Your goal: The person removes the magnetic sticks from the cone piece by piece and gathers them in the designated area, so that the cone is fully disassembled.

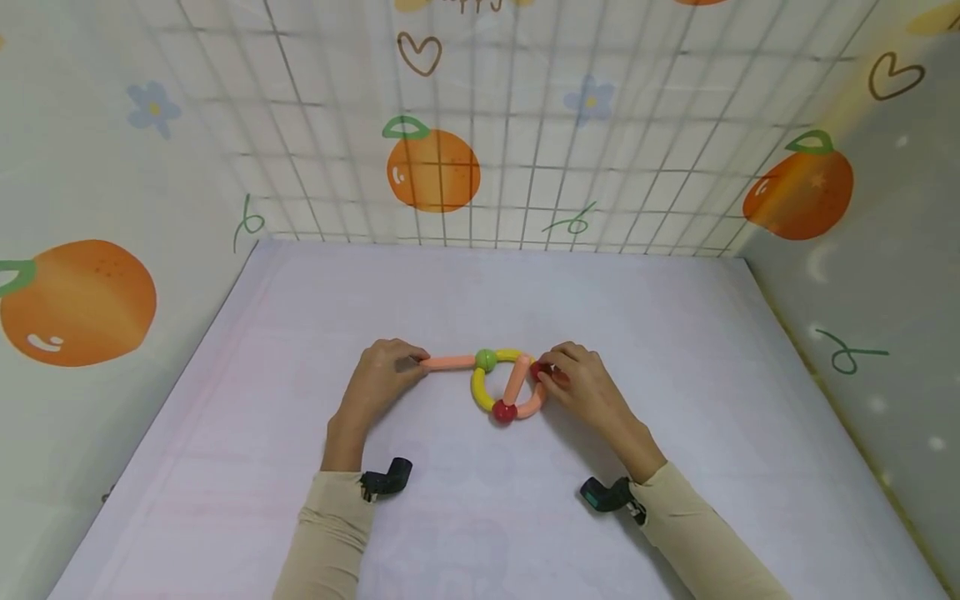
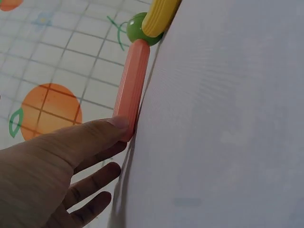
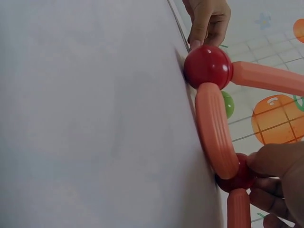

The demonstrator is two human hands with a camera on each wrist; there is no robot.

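Note:
A ring of toy building rods and balls lies on the table, between the two hands. Two curved yellow rods (image 1: 480, 390) meet at a green ball (image 1: 486, 360). From that ball a straight pink rod (image 2: 130, 88) sticks out leftward; my left hand (image 1: 378, 379) pinches its free end between thumb and fingers. A curved pink rod (image 3: 216, 128) links the front red ball (image 1: 505, 412) to a second red ball (image 3: 240, 173), which my right hand (image 1: 588, 387) pinches. Another straight pink rod (image 1: 516, 381) rises from the front ball. One more pink rod (image 3: 239, 209) joins the held ball, partly hidden by fingers.
A white cloth covers the table (image 1: 450, 517). Behind it stands a printed backdrop (image 1: 525, 192) with a grid and oranges, and similar printed sheets rise at the left and right sides. Small black cameras (image 1: 390, 477) are strapped at both wrists.

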